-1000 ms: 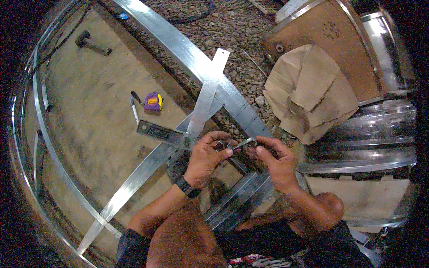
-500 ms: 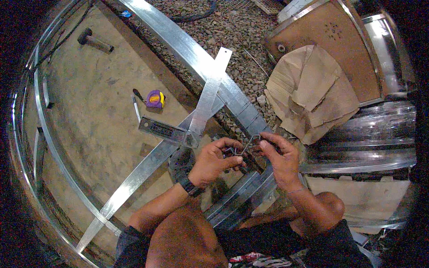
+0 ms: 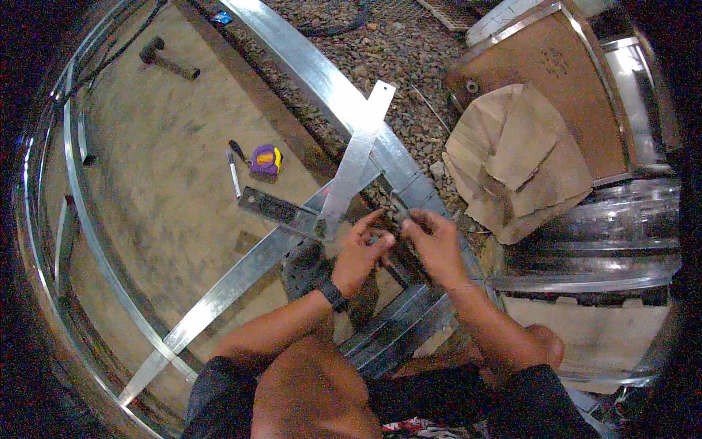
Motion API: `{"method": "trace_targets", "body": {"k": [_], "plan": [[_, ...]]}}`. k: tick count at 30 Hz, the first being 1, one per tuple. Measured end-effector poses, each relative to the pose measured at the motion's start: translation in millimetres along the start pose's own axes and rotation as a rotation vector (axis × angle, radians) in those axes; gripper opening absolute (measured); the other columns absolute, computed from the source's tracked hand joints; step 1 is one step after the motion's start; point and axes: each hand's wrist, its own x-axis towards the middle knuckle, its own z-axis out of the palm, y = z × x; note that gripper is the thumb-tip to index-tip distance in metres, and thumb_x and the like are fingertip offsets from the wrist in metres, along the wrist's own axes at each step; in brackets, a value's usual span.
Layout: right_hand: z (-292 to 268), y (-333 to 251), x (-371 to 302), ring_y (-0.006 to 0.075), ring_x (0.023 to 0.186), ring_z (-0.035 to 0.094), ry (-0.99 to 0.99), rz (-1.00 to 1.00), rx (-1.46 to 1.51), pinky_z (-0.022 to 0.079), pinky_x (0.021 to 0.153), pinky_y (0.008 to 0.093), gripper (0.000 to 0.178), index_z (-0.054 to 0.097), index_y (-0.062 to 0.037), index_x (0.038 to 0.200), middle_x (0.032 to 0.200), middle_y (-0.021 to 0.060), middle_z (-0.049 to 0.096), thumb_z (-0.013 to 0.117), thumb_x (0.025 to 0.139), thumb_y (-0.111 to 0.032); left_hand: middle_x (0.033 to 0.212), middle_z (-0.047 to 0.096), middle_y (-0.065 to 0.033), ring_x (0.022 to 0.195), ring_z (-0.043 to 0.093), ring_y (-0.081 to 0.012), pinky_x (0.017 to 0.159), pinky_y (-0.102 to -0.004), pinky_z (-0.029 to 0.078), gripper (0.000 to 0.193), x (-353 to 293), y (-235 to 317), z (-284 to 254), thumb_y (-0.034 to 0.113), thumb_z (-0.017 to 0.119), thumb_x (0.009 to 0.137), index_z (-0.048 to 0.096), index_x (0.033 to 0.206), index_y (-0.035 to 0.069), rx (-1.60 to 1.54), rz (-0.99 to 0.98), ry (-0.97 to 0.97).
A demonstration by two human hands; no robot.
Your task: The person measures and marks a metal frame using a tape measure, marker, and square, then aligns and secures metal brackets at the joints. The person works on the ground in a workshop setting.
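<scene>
Seen from the head camera, the right hand's fingers pinch a small metal piece near a metal beam; the left hand curls alongside (its hold unclear). A firm, steady pinch should prevent slips.

Grey metal piece, purple-and-yellow tape measure, silvery bar, tan cardboard, black wristband

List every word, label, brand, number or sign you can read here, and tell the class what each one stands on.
None can be read.
Try-square stock: markings, too blurred to read.
Tape measure: any print on its orange centre, too small to read.
Blue packet: any print, too small to read.
</scene>
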Motion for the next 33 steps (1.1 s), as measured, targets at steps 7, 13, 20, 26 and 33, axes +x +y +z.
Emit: {"method": "trace_targets", "body": {"k": [7, 13, 20, 26, 33], "plan": [[17, -7, 37, 0.0357, 0.087, 0.067, 0.137, -0.389, -0.501, 0.053, 0.077, 0.0415, 0.027, 0.069, -0.0014, 0.107, 0.097, 0.0205, 0.069, 0.068, 0.090, -0.022, 0.124, 0.060, -0.0066, 0.111, 0.055, -0.0198, 0.093, -0.0358, 0.046, 0.049, 78, -68, 0, 0.035, 0.060, 0.098, 0.051, 0.139, 0.011, -0.617, -0.165, 0.108], [37, -25, 45, 0.0395, 0.084, 0.065, 0.197, -0.458, -0.503, 0.051, 0.073, 0.0454, 0.027, 0.067, -0.0023, 0.103, 0.092, 0.0200, 0.068, 0.069, 0.089, -0.025, 0.098, 0.068, -0.0028, 0.086, 0.063, -0.0176, 0.079, -0.0314, 0.051, 0.027, 118, -80, -4, 0.033, 0.057, 0.099, 0.066, 0.111, 0.011, -0.706, -0.049, 0.048], [48, -11, 44, 0.0354, 0.083, 0.061, 0.449, -0.647, -0.575, 0.049, 0.070, 0.0436, 0.024, 0.068, -0.0055, 0.101, 0.092, 0.0143, 0.064, 0.073, 0.086, -0.023, 0.094, 0.069, -0.0050, 0.080, 0.065, -0.0198, 0.076, -0.0325, 0.053, 0.022, 116, -64, -5, 0.029, 0.062, 0.097, 0.067, 0.102, 0.008, -0.940, -0.194, 0.054], [46, 12, 51, 0.0344, 0.086, 0.060, 0.464, -0.580, -0.498, 0.048, 0.075, 0.0453, 0.025, 0.068, -0.0075, 0.104, 0.094, 0.0137, 0.063, 0.072, 0.085, -0.024, 0.089, 0.069, -0.0060, 0.076, 0.065, -0.0207, 0.071, -0.0337, 0.054, 0.025, 115, -55, 4, 0.031, 0.063, 0.096, 0.066, 0.099, 0.006, -0.910, -0.116, 0.080], [41, 26, 53, 0.0323, 0.087, 0.060, 0.450, -0.722, -0.495, 0.049, 0.076, 0.0408, 0.031, 0.068, -0.0061, 0.107, 0.095, 0.0132, 0.061, 0.078, 0.079, -0.016, 0.092, 0.069, -0.0060, 0.074, 0.065, -0.0207, 0.069, -0.0348, 0.054, 0.026, 123, -65, 2, 0.033, 0.060, 0.098, 0.063, 0.106, 0.009, -0.971, -0.224, 0.059]]}}
